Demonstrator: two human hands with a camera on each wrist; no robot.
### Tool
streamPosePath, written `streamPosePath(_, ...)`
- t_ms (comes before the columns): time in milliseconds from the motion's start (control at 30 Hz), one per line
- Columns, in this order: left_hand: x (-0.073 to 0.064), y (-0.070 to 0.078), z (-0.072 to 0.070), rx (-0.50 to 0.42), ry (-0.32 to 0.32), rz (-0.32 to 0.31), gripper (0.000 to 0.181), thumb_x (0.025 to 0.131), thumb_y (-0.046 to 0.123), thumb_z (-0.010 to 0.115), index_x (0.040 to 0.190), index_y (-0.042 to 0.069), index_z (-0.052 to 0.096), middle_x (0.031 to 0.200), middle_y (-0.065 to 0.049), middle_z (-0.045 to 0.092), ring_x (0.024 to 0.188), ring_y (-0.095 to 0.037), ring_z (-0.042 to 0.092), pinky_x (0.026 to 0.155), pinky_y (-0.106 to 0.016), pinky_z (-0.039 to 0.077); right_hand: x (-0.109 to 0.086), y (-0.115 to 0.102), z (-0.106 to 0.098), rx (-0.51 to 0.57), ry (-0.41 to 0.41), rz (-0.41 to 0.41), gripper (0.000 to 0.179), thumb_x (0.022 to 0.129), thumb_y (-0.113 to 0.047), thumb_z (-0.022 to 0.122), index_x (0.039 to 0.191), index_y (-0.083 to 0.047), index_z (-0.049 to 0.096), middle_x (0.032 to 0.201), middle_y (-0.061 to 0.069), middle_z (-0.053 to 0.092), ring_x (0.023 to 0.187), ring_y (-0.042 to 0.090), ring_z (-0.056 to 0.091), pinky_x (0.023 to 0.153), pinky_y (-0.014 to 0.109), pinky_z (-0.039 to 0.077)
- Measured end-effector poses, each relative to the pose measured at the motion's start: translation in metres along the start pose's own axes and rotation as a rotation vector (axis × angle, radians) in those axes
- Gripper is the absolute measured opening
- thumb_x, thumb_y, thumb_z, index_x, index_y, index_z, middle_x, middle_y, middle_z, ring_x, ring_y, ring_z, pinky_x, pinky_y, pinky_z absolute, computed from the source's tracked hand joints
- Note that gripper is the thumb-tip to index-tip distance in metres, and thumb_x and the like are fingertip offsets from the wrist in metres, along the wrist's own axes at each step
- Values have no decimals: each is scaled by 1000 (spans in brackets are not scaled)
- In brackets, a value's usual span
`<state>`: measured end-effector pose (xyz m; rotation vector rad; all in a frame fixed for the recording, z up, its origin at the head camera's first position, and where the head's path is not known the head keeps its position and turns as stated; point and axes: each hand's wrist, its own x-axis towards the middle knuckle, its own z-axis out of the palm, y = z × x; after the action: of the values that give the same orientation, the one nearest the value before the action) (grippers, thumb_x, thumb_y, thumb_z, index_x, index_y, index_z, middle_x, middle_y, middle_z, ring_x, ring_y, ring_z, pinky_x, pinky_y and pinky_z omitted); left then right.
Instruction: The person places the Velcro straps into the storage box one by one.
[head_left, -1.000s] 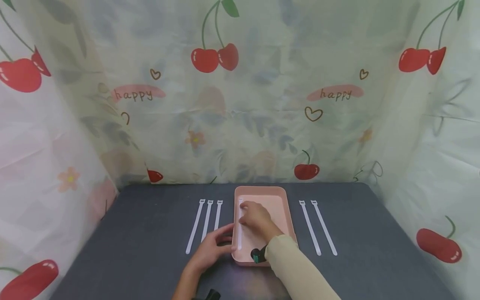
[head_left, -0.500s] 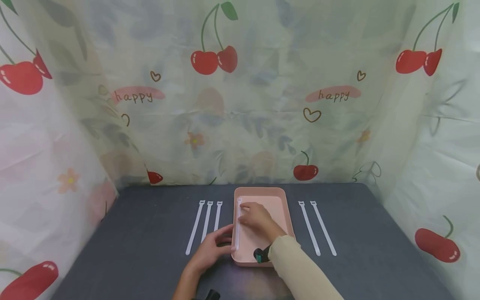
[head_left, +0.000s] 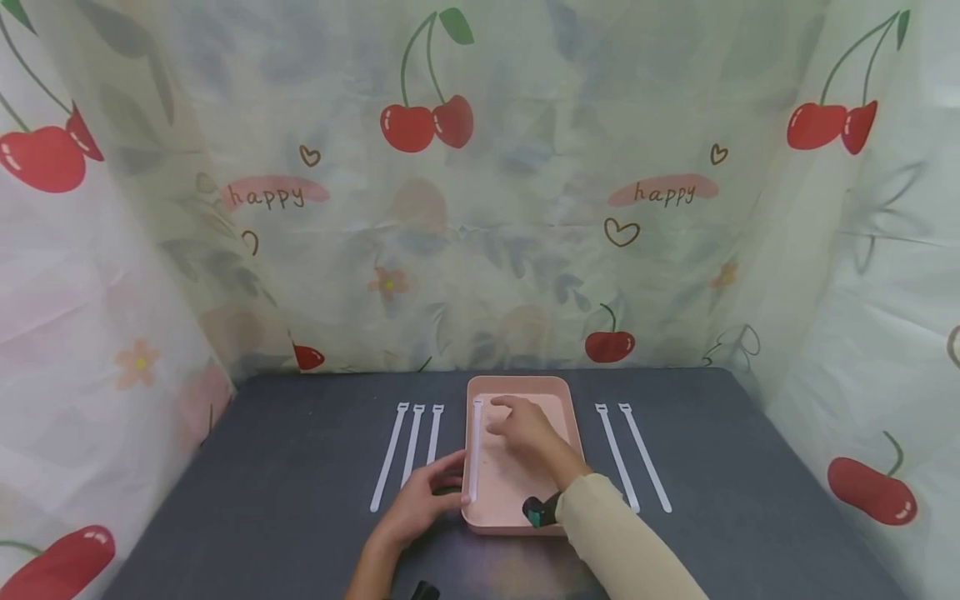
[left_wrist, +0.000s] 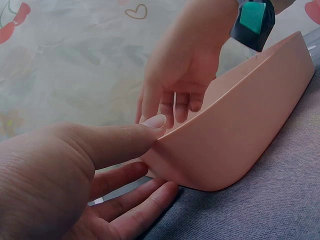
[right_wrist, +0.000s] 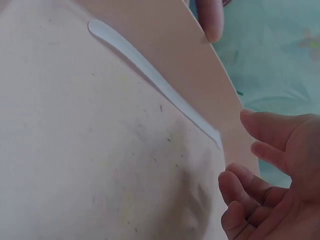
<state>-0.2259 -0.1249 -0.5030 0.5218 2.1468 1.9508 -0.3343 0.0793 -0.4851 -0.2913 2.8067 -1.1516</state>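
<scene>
A shallow pink tray (head_left: 525, 525) lies in the middle of the dark table. Inside it, along the left wall, lies a white cable strap (head_left: 476, 450) with a slotted head at the far end; its rounded end shows in the right wrist view. My right hand (head_left: 528, 429) hovers over the tray just right of the strap, fingers loosely bent and holding nothing. My left hand (head_left: 420, 500) is at the tray's left side. In the left wrist view its thumb (left_wrist: 120, 142) rests on the rim, with straight fingers against the outer wall below.
Left of the tray lie three more white straps (head_left: 389, 458), the innermost partly hidden by my left hand. Two others (head_left: 647, 458) lie to the right, one partly behind my right sleeve. A cherry-print curtain (head_left: 465, 250) encloses the table's back and sides.
My right hand has come off the strap and moved right, its fingers now apart from it. The strap stays in the tray. My left hand keeps its place at the tray.
</scene>
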Motion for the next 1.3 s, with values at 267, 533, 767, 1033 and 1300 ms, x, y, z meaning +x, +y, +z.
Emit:
streamPosePath(267, 9, -27, -5, 16, 9, -4, 66, 84, 0, 71, 144, -3, 43, 133, -27, 52, 113, -40, 57, 84, -26, 50, -9, -3, -23, -7, 16, -13, 50, 86, -25, 74, 132, -11, 61, 88, 5, 64, 73, 18, 57, 60, 32, 48)
streamPosePath(533, 10, -30, -5, 43, 16, -14, 67, 82, 5, 75, 143, 2, 46, 134, -22, 53, 111, -33, 60, 85, -28, 50, -12, 2, -52, 67, 16, -74, 48, 85, -16, 75, 130, -4, 61, 84, 6, 64, 70, 22, 62, 57, 32, 49)
streamPosePath(767, 10, -31, -3, 45, 26, -12, 67, 82, 4, 75, 143, 2, 46, 132, -23, 54, 111, -33, 60, 85, -27, 51, -16, 19, -81, 17, 47, 41, 48, 88, -22, 72, 133, -9, 59, 100, 10, 64, 83, 23, 62, 68, 37, 52)
streamPosePath(1033, 9, -28, -4, 27, 28, -8, 66, 84, 3, 73, 143, -1, 44, 132, -25, 53, 112, -37, 58, 84, -28, 51, -27, 53, -107, -44, 137, 61, 47, 90, -25, 69, 130, -3, 59, 108, 16, 66, 94, 31, 63, 74, 46, 52)
streamPosePath(1300, 9, -29, -5, 54, 32, -11, 67, 84, 5, 74, 144, 0, 45, 132, -22, 54, 112, -35, 59, 85, -28, 50, -38, 85, -114, -38, 238, 66, 44, 90, -22, 68, 128, 0, 59, 108, 20, 65, 95, 34, 62, 76, 47, 51)
